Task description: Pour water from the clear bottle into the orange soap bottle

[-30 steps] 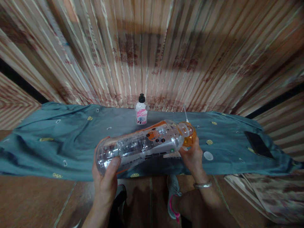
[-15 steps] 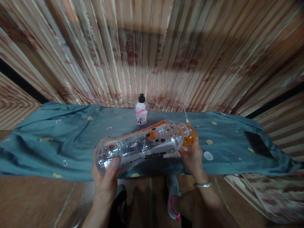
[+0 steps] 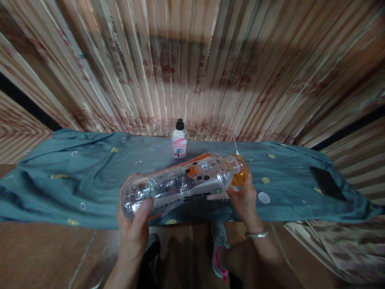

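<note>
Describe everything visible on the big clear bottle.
The big clear bottle looks like plastic, with orange and black print and a small green mark. It is held roughly sideways above the cloth, base left, neck right. The left hand grips the base end; the neck overlaps an amber container in the right hand, contact unclear. No cap shows; contents can't be made out.

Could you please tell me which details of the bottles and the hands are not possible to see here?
All in the head view:
- Mouth of the orange bottle: hidden behind the large clear bottle's neck.
- Most fingers of the left hand: hidden behind the large clear bottle.
- Lower end of the thin white tube: hidden by the bottles.
- Small print on the black-capped bottle: too small and blurred.
</note>
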Tool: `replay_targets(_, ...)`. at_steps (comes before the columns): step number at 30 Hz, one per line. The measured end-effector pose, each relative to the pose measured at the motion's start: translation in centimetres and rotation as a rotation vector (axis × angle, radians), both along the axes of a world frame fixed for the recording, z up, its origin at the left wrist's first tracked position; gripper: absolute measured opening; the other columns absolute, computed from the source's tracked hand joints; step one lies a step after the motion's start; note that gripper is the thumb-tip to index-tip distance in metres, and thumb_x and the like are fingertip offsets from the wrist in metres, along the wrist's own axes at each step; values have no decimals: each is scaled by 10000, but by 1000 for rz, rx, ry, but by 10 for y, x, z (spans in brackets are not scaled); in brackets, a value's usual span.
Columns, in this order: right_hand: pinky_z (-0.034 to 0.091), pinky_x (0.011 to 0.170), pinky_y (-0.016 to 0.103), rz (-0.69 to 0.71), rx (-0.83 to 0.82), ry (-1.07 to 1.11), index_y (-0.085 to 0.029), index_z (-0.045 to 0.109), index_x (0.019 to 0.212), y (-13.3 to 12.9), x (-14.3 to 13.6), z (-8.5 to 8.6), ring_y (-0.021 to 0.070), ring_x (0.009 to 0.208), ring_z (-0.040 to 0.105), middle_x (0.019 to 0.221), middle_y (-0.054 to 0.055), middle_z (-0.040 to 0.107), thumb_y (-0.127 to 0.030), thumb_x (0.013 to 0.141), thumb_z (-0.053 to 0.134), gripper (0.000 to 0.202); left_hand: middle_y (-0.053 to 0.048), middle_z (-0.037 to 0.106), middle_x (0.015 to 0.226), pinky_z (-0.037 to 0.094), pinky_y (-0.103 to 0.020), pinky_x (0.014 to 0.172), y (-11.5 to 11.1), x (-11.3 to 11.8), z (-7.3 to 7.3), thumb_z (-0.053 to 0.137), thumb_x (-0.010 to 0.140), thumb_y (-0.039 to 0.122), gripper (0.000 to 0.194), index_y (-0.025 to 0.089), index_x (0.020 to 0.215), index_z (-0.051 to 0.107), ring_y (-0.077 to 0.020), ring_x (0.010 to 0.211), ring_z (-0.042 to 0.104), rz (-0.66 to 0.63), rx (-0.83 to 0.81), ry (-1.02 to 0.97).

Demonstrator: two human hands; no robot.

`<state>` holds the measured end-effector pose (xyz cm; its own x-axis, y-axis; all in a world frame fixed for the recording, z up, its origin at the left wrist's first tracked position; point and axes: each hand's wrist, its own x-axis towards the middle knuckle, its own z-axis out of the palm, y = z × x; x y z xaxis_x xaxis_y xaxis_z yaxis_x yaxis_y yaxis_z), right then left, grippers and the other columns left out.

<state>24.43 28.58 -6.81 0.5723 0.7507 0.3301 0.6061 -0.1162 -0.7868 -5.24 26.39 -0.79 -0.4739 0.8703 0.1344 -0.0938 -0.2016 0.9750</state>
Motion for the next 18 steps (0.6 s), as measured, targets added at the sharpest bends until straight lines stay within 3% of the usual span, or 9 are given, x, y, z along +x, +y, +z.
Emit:
replay_targets(11,665,977,575,4,-29,-3,-143,524,1613,0,1,0,423,1143,823,1326,211,825,-770,747,777,1099,-66,778,1163,477,-521,1139,1,2,3,998,596,640,807,247,1263,771,-354,1129,693,9,-16,-126)
replay_targets(18,665,1000,564,3,-18,-16,-148,525,1607,0,0,-1,419,1169,821,1337,210,822,-769,759,762,1077,-51,777,1150,481,-501,1142,2,2,4,999,609,620,746,272,1234,784,-350,1134,693,2,0,-133)
